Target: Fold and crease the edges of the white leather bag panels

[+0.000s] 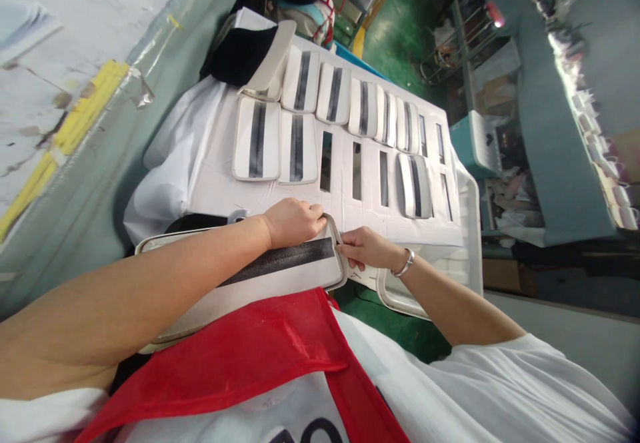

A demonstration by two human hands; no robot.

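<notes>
Both hands grasp a long white panel at the tabletop's near edge.
The left hand (294,222) curls over the upper rim of the long white panel (265,286), close to its right end; the right hand (367,248) pinches that end, where the dark strip (285,258) stops. Beyond, smaller striped panels (242,140) lie in rows on the slotted tabletop (215,186), mostly toward its far edge.
</notes>
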